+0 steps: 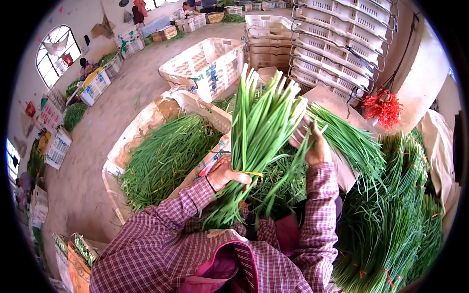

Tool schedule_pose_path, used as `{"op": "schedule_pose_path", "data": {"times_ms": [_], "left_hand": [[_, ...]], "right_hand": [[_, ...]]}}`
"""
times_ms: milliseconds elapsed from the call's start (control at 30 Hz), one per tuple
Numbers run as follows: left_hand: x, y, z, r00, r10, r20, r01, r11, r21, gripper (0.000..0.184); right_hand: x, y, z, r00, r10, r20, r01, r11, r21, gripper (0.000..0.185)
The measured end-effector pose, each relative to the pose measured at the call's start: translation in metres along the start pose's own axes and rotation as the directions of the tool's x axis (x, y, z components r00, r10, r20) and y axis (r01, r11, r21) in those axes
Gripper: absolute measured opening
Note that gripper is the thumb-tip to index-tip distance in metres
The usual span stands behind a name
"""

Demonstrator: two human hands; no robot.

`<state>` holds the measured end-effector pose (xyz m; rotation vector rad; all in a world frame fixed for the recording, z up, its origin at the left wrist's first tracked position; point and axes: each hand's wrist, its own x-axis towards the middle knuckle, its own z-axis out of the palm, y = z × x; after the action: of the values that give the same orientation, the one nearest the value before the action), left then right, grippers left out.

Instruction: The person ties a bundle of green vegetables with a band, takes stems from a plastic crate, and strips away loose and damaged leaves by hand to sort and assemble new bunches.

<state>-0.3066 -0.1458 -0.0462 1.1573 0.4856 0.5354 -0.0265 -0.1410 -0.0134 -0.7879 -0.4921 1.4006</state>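
Upright in front of me is a thick bunch of long green stalks [264, 117] with pale ends at the top. My left hand [225, 175] is wrapped round its lower part, next to a yellow band. At the bunch's right side my right hand [312, 144] has its fingers bent around a few loose stalks, whose green ends hang below it. Just right of that hand, a smaller pile of stalks [347, 141] lies on a board [326, 100]. More loose stalks [281, 183] lie below and between my hands.
A crate [113, 180] of loose greens stands at left, with an empty white crate [200, 68] behind it. Stacked crates [332, 49] rise behind the board. Red ties [382, 108] hang at right above tied bunches [386, 219]. Other people sit far off among crates.
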Motion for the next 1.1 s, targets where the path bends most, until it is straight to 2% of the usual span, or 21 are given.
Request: {"op": "schedule_pose_path", "data": {"times_ms": [100, 167, 200, 300, 333, 367, 433, 467, 500, 567, 600, 633, 667, 733, 767, 800, 867, 900, 967, 1033, 1100], "left_hand": [[-0.001, -0.013, 0.026, 1.000, -0.019, -0.008, 0.019, 1.000, -0.022, 0.052], [-0.008, -0.020, 0.041, 0.996, -0.040, -0.074, 0.039, 0.999, -0.015, 0.049], [-0.006, -0.030, 0.043, 0.996, -0.048, -0.072, 0.049, 0.999, 0.006, 0.048], [-0.013, -0.034, 0.055, 0.997, -0.059, -0.045, 0.061, 0.997, 0.055, 0.040], [-0.014, -0.037, 0.056, 0.998, -0.056, -0.030, 0.058, 0.994, 0.091, 0.035], [-0.013, -0.040, 0.057, 0.998, -0.066, -0.003, 0.066, 0.996, 0.052, 0.035], [-0.013, -0.050, 0.059, 0.998, 0.046, -0.033, -0.038, 0.976, 0.216, 0.035], [-0.012, -0.053, 0.061, 0.999, 0.034, -0.029, -0.027, 0.977, 0.213, 0.038], [-0.010, -0.058, 0.060, 0.996, 0.087, -0.012, -0.075, 0.914, 0.399, 0.041], [-0.011, -0.062, 0.064, 0.997, 0.059, 0.050, -0.076, 0.873, 0.482, 0.042], [-0.011, -0.064, 0.065, 0.991, 0.045, 0.129, -0.099, 0.890, 0.445, 0.041], [-0.010, -0.066, 0.059, 0.983, -0.057, 0.176, -0.044, 0.852, 0.522, 0.042], [-0.011, -0.065, 0.058, 0.968, -0.099, 0.233, -0.026, 0.877, 0.480, 0.043], [-0.011, -0.049, 0.053, 0.907, -0.148, 0.395, -0.048, 0.893, 0.447, 0.047], [-0.015, -0.029, 0.052, 0.896, -0.144, 0.419, -0.082, 0.876, 0.475, 0.047], [-0.013, -0.004, 0.047, 0.826, -0.497, 0.267, 0.057, 0.545, 0.837, 0.046], [-0.014, 0.040, 0.031, 0.774, -0.632, 0.030, 0.140, 0.218, 0.966, 0.047], [-0.018, 0.056, 0.019, 0.842, -0.534, 0.077, 0.153, 0.373, 0.915, 0.048], [-0.022, 0.076, -0.026, 0.933, -0.359, 0.033, 0.193, 0.574, 0.796, 0.050], [-0.016, 0.116, -0.039, 0.962, -0.230, -0.148, 0.247, 0.496, 0.832, 0.060], [-0.007, 0.127, -0.039, 0.991, 0.114, -0.064, -0.042, 0.742, 0.669, 0.068]], "right_hand": [[0.015, 0.032, 0.006, 0.998, 0.045, -0.038, -0.029, 0.935, 0.353, 0.044], [0.017, 0.049, 0.003, 0.984, -0.152, 0.097, 0.111, 0.934, 0.339, 0.049], [0.020, 0.051, 0.001, 0.960, -0.201, 0.195, 0.097, 0.892, 0.441, 0.056], [0.003, 0.059, -0.010, 0.944, -0.286, 0.166, 0.154, 0.823, 0.547, 0.073], [-0.005, 0.059, -0.011, 0.951, -0.290, 0.104, 0.201, 0.841, 0.503, 0.082], [-0.008, 0.062, -0.020, 0.935, -0.278, 0.218, 0.133, 0.849, 0.512, 0.089], [-0.006, 0.069, -0.033, 0.936, -0.308, 0.171, 0.223, 0.895, 0.387, 0.095], [0.009, 0.079, -0.059, 0.909, -0.278, 0.311, 0.153, 0.916, 0.371, 0.098], [0.000, 0.078, -0.046, 0.943, -0.276, 0.185, 0.203, 0.920, 0.335, 0.101], [0.008, 0.087, -0.055, 0.900, -0.220, 0.375, 0.112, 0.951, 0.290, 0.105], [0.008, 0.089, -0.057, 0.864, -0.233, 0.446, 0.088, 0.943, 0.322, 0.101], [0.007, 0.090, -0.058, 0.822, -0.245, 0.514, 0.060, 0.935, 0.350, 0.098], [0.002, 0.088, -0.051, 0.775, -0.255, 0.578, 0.027, 0.928, 0.373, 0.096], [-0.014, 0.085, -0.036, 0.751, -0.263, 0.605, -0.068, 0.881, 0.468, 0.093], [-0.001, 0.090, -0.050, 0.735, -0.257, 0.628, -0.002, 0.925, 0.380, 0.091], [-0.016, 0.086, -0.035, 0.801, -0.248, 0.546, -0.005, 0.908, 0.419, 0.093], [-0.031, 0.080, -0.021, 0.857, -0.236, 0.459, -0.001, 0.888, 0.459, 0.094], [-0.029, 0.082, -0.026, 0.863, -0.206, 0.461, -0.014, 0.903, 0.429, 0.094], [-0.021, 0.085, -0.036, 0.873, -0.144, 0.465, -0.042, 0.929, 0.367, 0.096], [-0.017, 0.088, -0.042, 0.883, -0.081, 0.462, -0.071, 0.951, 0.301, 0.097], [-0.020, 0.083, -0.031, 0.892, -0.001, 0.451, -0.099, 0.975, 0.199, 0.098]]}}
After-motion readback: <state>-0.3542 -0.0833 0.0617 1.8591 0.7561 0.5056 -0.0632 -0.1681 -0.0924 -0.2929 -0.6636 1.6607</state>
